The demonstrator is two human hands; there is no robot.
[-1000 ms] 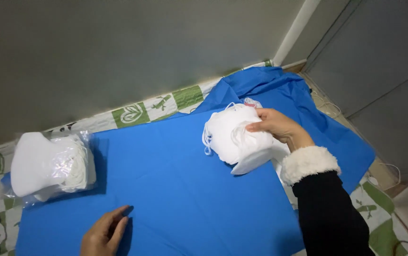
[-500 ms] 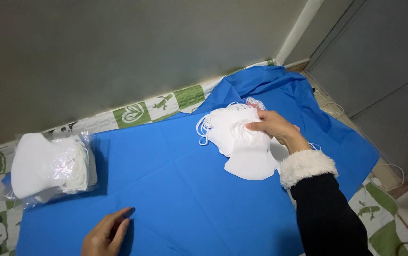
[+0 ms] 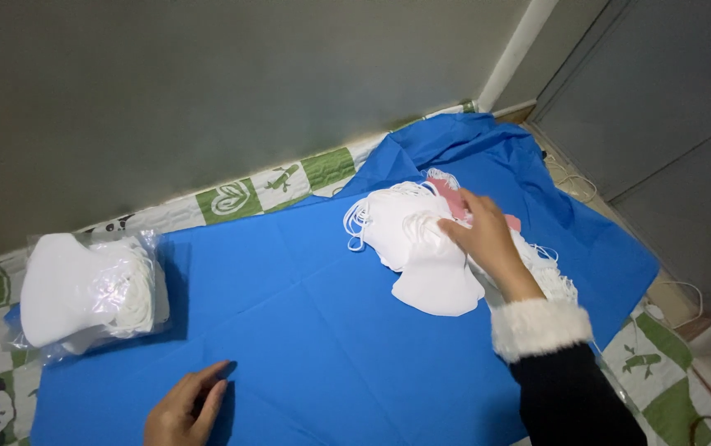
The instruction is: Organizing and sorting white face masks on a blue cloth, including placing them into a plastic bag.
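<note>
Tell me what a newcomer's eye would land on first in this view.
First, the bright blue cloth spread over the patterned mat, filling most of the view. On its right side lies a loose pile of white face masks with ear loops, where the right hand rests its fingers on top. At the left edge sits a clear plastic bag of white masks, and the left hand lies flat on the cloth at the bottom.

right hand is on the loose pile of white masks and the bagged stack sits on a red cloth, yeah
Not quite: the cloth is blue, not red, as the head view shows. The right hand does rest on the loose pile of white masks, and the bagged stack sits on that cloth.
</note>
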